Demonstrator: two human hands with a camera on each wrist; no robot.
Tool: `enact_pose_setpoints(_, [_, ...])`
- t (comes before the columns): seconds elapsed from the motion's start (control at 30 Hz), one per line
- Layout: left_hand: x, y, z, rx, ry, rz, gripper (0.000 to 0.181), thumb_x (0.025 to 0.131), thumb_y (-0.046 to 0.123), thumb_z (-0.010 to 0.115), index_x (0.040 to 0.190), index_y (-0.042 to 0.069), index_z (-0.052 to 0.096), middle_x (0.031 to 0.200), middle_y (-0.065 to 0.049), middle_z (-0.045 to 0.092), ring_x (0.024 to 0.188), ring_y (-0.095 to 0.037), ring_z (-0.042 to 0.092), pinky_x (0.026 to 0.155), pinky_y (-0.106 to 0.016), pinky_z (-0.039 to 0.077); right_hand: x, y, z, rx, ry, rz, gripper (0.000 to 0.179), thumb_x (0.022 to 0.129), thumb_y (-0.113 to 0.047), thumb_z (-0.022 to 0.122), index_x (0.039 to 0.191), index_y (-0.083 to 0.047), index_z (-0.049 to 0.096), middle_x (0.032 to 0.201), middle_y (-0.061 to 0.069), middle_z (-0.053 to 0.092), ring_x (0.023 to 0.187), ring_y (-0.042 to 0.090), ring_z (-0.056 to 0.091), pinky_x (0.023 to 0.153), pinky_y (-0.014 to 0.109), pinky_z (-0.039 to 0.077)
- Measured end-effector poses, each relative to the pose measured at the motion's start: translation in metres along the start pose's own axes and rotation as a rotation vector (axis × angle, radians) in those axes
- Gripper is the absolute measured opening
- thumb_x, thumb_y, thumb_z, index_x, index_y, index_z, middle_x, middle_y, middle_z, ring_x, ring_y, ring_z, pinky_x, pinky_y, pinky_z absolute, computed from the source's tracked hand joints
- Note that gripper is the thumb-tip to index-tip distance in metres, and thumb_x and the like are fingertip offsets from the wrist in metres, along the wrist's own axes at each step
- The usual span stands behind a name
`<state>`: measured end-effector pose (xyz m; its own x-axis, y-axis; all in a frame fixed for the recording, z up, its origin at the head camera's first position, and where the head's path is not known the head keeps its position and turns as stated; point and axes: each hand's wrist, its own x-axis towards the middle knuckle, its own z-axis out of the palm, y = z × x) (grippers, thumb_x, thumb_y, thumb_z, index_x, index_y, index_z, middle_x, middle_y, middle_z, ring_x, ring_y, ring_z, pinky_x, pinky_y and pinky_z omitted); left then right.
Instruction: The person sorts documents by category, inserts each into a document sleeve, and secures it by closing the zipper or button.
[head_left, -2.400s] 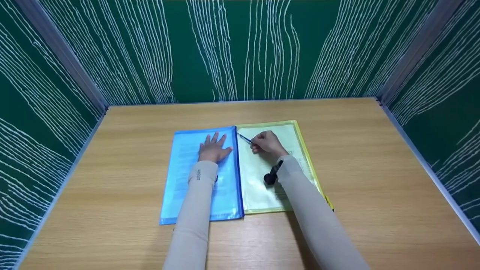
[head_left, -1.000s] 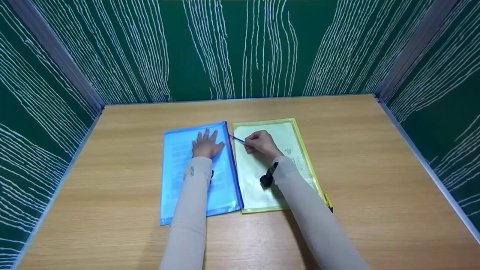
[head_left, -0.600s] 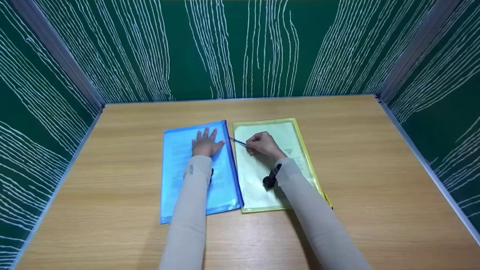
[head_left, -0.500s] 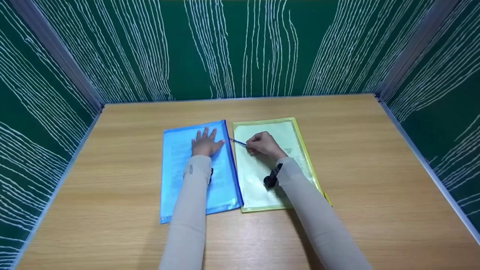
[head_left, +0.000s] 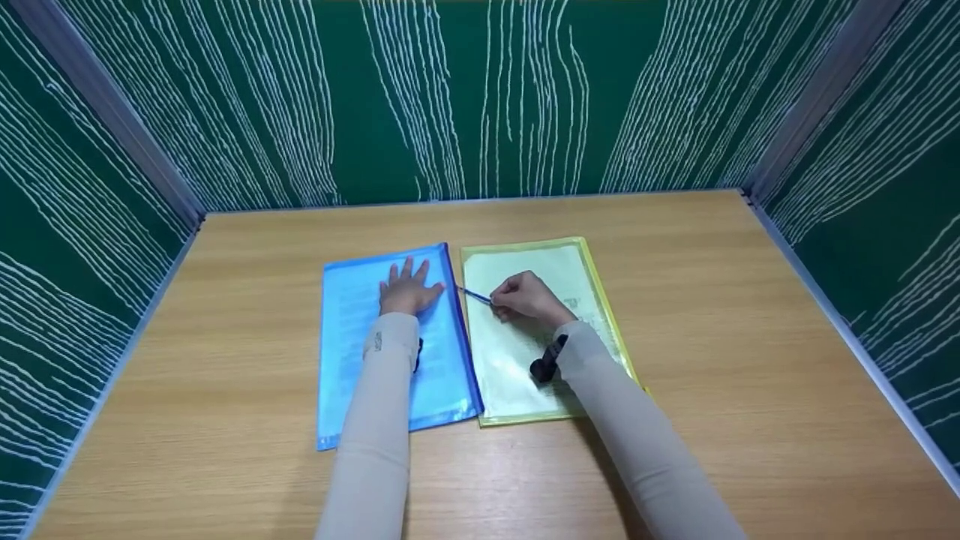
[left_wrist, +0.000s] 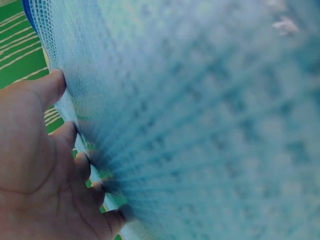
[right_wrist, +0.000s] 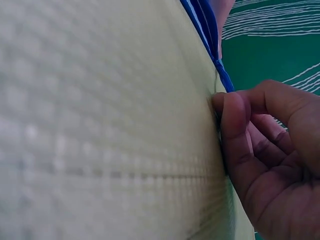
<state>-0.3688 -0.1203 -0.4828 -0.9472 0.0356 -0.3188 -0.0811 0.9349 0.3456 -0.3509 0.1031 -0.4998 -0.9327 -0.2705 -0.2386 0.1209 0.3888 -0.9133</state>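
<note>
A translucent blue zipper pouch (head_left: 442, 375) with printed sheets inside lies on the table, a dark blue zipper along its right edge. My left hand (head_left: 409, 291) presses on its upper part, fingers spread; the left wrist view shows the fingertips (left_wrist: 70, 132) against the pouch's mesh surface. Between thumb and index finger, my right hand (head_left: 529, 298) pinches the blue zipper pull (head_left: 475, 295), which stretches right from the zipper edge. In the right wrist view the pull (right_wrist: 225, 77) runs into those fingers. Below the right hand is a yellow zipper pouch (head_left: 510, 390) holding paper.
The pouches lie side by side on a wooden table (head_left: 225, 375), their lower corners close together. Green panels (head_left: 510, 97) with white wavy lines enclose the back and sides. A black wrist camera (head_left: 546, 364) hangs over the yellow pouch.
The blue pouch has shifted left and turned slightly, opening a gap from the yellow one at the top. My right hand has moved slightly nearer along the zipper edge, still pinching the pull.
</note>
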Motion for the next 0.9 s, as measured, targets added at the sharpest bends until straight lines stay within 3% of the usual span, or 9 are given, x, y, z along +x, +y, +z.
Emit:
enact_pose_setpoints(0.27, [-0.001,-0.001,-0.003,-0.018,-0.002,-0.023,0.066,0.091,0.053,0.036,0.146,0.025,0.012,0.153,-0.006,-0.001,0.137,-0.033,-0.009,0.107,-0.056,-0.001,-0.004,0.001,0.000,0.007,-0.029,-0.003,0.014,0.085,-0.012,0.061,0.087,0.001,0.067,0.079,0.014,0.066,0.063,0.017,0.063,0.060,0.028,0.054])
enact_pose_setpoints(0.9, [0.001,-0.002,-0.001,-0.035,-0.013,0.003,0.066,0.091,0.053,0.036,0.146,0.025,0.012,0.152,-0.006,-0.002,0.137,-0.034,-0.010,0.107,-0.056,-0.002,-0.018,0.003,0.000,-0.034,-0.036,0.006,0.011,0.083,-0.013,0.063,0.084,-0.003,0.069,0.077,0.012,0.067,0.062,0.017,0.062,0.059,0.028,0.053])
